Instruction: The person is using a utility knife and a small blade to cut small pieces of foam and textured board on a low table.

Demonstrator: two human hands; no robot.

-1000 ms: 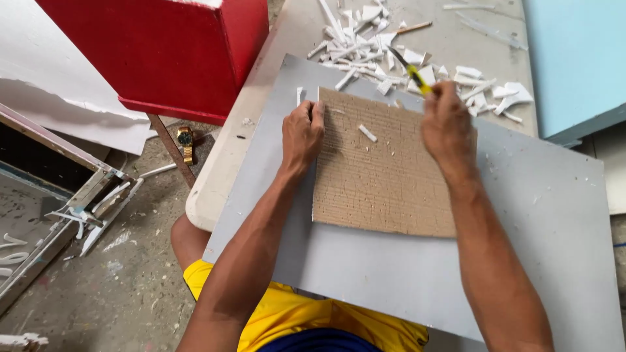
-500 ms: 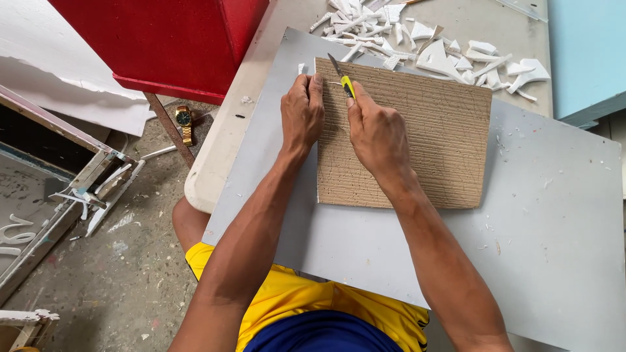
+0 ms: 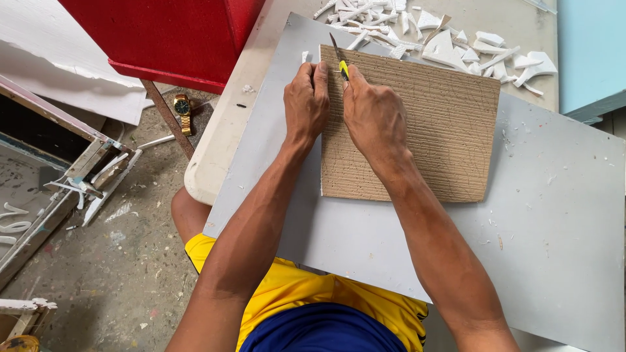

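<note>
A brown corrugated cardboard sheet lies on a large grey board. My right hand grips a yellow utility knife, its blade pointing away from me near the cardboard's top left corner. Beside it, my left hand presses down flat along the cardboard's left edge, fingers together, touching both cardboard and grey board. The knife sits in the narrow gap between the two hands. A small white scrap lies just beyond my left fingertips.
Several white foam offcuts are heaped past the cardboard's far edge. A red box-like thing stands at upper left, a light blue panel at upper right. A wristwatch and frame parts lie on the dusty floor at left.
My right hand with the knife moved from the cardboard's far right edge over to its left edge, next to my left hand. The view shifted so the cardboard sits more to the right.
</note>
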